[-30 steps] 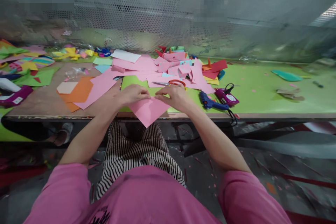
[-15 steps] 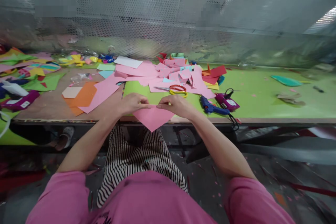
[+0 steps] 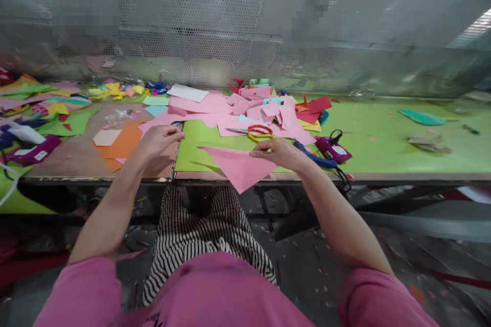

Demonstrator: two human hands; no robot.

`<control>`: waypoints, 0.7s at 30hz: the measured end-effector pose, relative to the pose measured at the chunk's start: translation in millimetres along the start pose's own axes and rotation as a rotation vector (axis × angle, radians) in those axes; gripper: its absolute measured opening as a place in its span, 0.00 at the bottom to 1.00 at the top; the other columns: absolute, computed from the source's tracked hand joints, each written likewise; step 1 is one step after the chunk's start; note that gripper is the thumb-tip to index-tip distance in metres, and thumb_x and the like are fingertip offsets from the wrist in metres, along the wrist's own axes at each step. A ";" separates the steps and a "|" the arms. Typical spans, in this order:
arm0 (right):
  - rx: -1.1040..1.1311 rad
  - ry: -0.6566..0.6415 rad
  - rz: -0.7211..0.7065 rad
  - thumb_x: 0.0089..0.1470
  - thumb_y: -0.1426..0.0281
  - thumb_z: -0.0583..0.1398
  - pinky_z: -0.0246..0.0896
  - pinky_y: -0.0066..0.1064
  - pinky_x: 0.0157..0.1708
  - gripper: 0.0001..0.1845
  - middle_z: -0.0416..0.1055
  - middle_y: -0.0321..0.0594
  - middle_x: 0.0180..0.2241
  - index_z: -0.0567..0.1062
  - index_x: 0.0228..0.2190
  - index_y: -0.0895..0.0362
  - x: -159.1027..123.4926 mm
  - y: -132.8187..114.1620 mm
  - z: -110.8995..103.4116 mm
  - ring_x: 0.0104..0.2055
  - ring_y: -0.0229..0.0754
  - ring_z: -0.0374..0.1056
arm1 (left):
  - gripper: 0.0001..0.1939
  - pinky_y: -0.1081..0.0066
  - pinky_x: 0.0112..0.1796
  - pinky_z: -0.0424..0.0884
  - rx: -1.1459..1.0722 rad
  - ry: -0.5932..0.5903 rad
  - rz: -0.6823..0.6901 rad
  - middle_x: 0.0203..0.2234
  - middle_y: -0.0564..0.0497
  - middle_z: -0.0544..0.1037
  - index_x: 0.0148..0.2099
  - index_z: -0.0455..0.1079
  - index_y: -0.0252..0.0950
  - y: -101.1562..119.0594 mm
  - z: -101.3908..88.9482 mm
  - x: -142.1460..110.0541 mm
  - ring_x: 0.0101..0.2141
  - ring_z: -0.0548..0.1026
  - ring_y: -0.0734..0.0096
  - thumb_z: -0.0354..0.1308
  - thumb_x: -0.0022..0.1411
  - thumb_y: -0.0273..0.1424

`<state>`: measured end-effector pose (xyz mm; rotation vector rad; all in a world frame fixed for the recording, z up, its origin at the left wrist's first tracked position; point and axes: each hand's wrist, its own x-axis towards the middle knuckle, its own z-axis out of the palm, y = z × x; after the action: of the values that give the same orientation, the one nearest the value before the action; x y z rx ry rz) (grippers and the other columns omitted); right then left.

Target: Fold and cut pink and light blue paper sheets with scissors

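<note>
A folded sheet of pink paper hangs as a triangle over the table's front edge, its point downward. My right hand pinches its upper fold between thumb and fingers near the right end. My left hand is apart from the sheet, to its left above the brown board. Its fingers are curled together with nothing visible in them. Just beyond the sheet lie scissors with red and yellow handles.
Pink paper pieces are heaped behind the scissors. At right sit a blue glue gun and a purple device with a cord. Orange paper lies on the left. A perforated metal panel stands behind the table.
My left hand has let go of the pink paper and moved left. My right hand has shifted slightly right with the sheet still in its pinch.
</note>
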<state>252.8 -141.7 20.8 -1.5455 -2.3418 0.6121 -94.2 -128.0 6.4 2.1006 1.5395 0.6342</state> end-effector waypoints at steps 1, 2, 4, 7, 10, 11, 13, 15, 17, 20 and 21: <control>0.006 -0.004 -0.017 0.56 0.56 0.61 0.50 0.30 0.27 0.17 0.70 0.34 0.20 0.80 0.26 0.54 2.1 -2.6 2.4 0.25 0.37 0.60 | 0.20 0.63 0.43 0.66 0.001 0.013 0.020 0.42 0.48 0.81 0.44 0.76 0.36 7.7 2.9 -0.3 0.44 0.75 0.59 0.49 0.68 0.45; 0.007 -0.009 -0.041 0.56 0.57 0.61 0.51 0.30 0.27 0.16 0.71 0.35 0.21 0.81 0.26 0.55 4.5 -6.6 5.6 0.25 0.37 0.62 | 0.20 0.64 0.45 0.66 0.002 -0.003 0.057 0.46 0.49 0.81 0.48 0.76 0.38 17.4 8.4 -0.2 0.46 0.74 0.60 0.51 0.68 0.46; -0.008 -0.015 -0.092 0.56 0.60 0.62 0.51 0.30 0.27 0.14 0.74 0.35 0.22 0.81 0.27 0.55 9.3 -17.7 12.9 0.27 0.38 0.64 | 0.18 0.66 0.47 0.66 0.015 -0.066 0.139 0.48 0.50 0.81 0.48 0.77 0.40 39.5 24.7 0.8 0.48 0.74 0.61 0.58 0.63 0.45; -0.012 -0.015 -0.141 0.58 0.61 0.61 0.51 0.30 0.27 0.14 0.74 0.35 0.23 0.82 0.28 0.55 13.3 -33.4 21.7 0.27 0.37 0.64 | 0.16 0.68 0.41 0.65 0.147 -0.216 0.260 0.42 0.49 0.83 0.44 0.78 0.38 66.0 48.2 3.3 0.44 0.76 0.63 0.57 0.65 0.43; 0.010 -0.035 -0.135 0.57 0.59 0.62 0.50 0.30 0.27 0.15 0.74 0.34 0.23 0.82 0.27 0.55 13.6 -33.9 21.7 0.26 0.36 0.62 | 0.17 0.69 0.33 0.61 0.206 -0.274 0.259 0.33 0.49 0.81 0.36 0.77 0.36 70.0 53.1 5.5 0.35 0.74 0.66 0.53 0.67 0.43; 0.012 -0.041 -0.123 0.56 0.59 0.62 0.51 0.31 0.28 0.15 0.73 0.34 0.23 0.82 0.27 0.55 13.6 -29.6 19.2 0.26 0.36 0.62 | 0.18 0.69 0.33 0.60 0.192 -0.286 0.244 0.32 0.50 0.81 0.35 0.76 0.36 66.0 50.2 6.4 0.34 0.74 0.67 0.53 0.67 0.43; 0.020 -0.051 -0.091 0.56 0.57 0.62 0.52 0.31 0.28 0.15 0.73 0.35 0.23 0.82 0.27 0.54 14.2 -15.8 11.3 0.26 0.37 0.63 | 0.16 0.70 0.33 0.60 0.112 -0.309 0.183 0.32 0.51 0.81 0.36 0.77 0.37 52.7 41.3 9.2 0.34 0.73 0.68 0.55 0.64 0.43; 0.040 -0.054 -0.056 0.55 0.56 0.62 0.55 0.32 0.30 0.16 0.75 0.36 0.24 0.81 0.27 0.54 15.0 1.3 1.6 0.28 0.38 0.64 | 0.16 0.70 0.33 0.62 -0.026 -0.367 0.086 0.32 0.50 0.81 0.36 0.77 0.37 36.4 32.9 14.2 0.34 0.73 0.67 0.57 0.59 0.44; 0.030 -0.028 0.003 0.55 0.57 0.62 0.55 0.33 0.30 0.16 0.74 0.37 0.24 0.79 0.24 0.54 15.3 16.7 -6.8 0.27 0.38 0.64 | 0.17 0.69 0.32 0.63 -0.093 -0.388 0.023 0.32 0.49 0.81 0.35 0.77 0.37 21.5 28.1 20.8 0.33 0.72 0.66 0.58 0.57 0.47; -0.019 0.095 0.115 0.56 0.60 0.61 0.53 0.33 0.29 0.16 0.70 0.36 0.21 0.75 0.22 0.55 13.9 29.3 -9.9 0.26 0.38 0.62 | 0.18 0.68 0.28 0.61 -0.077 -0.420 -0.058 0.27 0.48 0.78 0.33 0.76 0.39 6.7 28.5 29.7 0.28 0.71 0.66 0.58 0.55 0.49; -0.020 0.146 0.136 0.57 0.61 0.61 0.53 0.33 0.29 0.15 0.69 0.36 0.21 0.75 0.22 0.55 13.1 30.1 -7.4 0.26 0.38 0.62 | 0.19 0.68 0.27 0.61 -0.088 -0.419 -0.075 0.27 0.47 0.78 0.33 0.75 0.39 3.6 30.5 31.9 0.28 0.70 0.66 0.58 0.55 0.49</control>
<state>275.2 -117.9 12.6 -1.7076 -2.1567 0.4891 -64.5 -101.2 -12.4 1.9445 1.3188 0.2095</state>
